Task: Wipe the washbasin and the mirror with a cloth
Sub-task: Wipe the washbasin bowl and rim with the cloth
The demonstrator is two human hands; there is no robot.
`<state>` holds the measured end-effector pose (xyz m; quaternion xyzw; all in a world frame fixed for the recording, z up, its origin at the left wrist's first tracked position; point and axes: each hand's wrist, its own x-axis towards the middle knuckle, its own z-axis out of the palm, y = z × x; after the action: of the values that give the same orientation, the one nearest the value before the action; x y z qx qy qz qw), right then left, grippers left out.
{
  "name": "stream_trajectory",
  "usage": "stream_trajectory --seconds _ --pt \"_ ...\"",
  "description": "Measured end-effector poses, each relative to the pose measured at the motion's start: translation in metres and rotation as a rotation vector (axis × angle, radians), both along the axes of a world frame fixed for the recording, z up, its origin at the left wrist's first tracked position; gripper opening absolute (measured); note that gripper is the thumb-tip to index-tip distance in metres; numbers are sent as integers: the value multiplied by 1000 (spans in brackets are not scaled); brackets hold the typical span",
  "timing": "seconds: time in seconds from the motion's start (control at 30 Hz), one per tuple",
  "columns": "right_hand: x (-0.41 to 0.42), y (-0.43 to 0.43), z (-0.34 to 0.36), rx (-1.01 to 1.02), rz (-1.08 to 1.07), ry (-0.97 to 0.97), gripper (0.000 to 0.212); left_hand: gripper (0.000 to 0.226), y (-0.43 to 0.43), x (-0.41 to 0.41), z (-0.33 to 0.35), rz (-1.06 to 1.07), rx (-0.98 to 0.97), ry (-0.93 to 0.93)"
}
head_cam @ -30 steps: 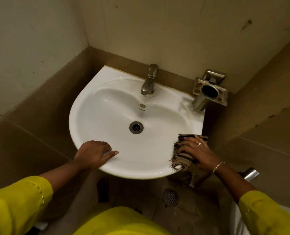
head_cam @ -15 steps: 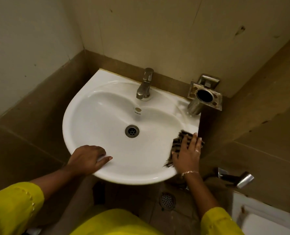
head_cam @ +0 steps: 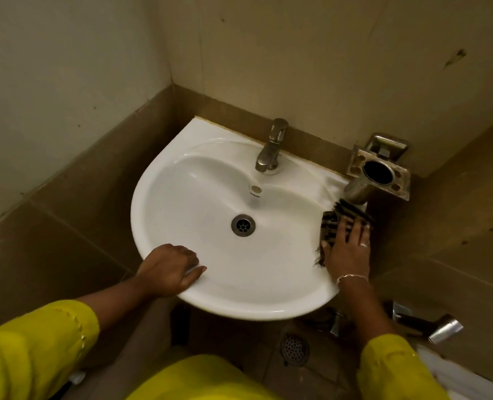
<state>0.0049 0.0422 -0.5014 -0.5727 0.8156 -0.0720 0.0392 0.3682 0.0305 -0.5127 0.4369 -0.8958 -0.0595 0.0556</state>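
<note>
Washbasin wipe under way at its right rim; no mirror in view.
Right of the tap (head_cam: 270, 151), the right hand (head_cam: 347, 252) presses the striped cloth (head_cam: 336, 222) flat, fingers spread, onto the washbasin (head_cam: 196, 197) rim. Front-left of the tap, the left hand (head_cam: 169, 269) grips the rim. The bowl, the tap surround and the mirror likely remain.

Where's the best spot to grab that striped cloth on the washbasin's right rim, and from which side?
Pinch the cloth at its frayed edge by the right hand, coming from the bowl side: it lies flat on the washbasin rim, and the metal holder crowds its far end.
</note>
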Motion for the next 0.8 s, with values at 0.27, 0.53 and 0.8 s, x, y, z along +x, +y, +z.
stream_trajectory --seconds 0.27,0.53,0.8 --pt "1 -58 15 133 -99 66 68 54 1 -1 -1 47 10 18" --pt "13 -98 22 183 -131 -14 69 46 1 -2 -1 31 -33 3" --pt "26 -122 27 139 -194 -127 71 43 1 -3 -2 37 -59 3"
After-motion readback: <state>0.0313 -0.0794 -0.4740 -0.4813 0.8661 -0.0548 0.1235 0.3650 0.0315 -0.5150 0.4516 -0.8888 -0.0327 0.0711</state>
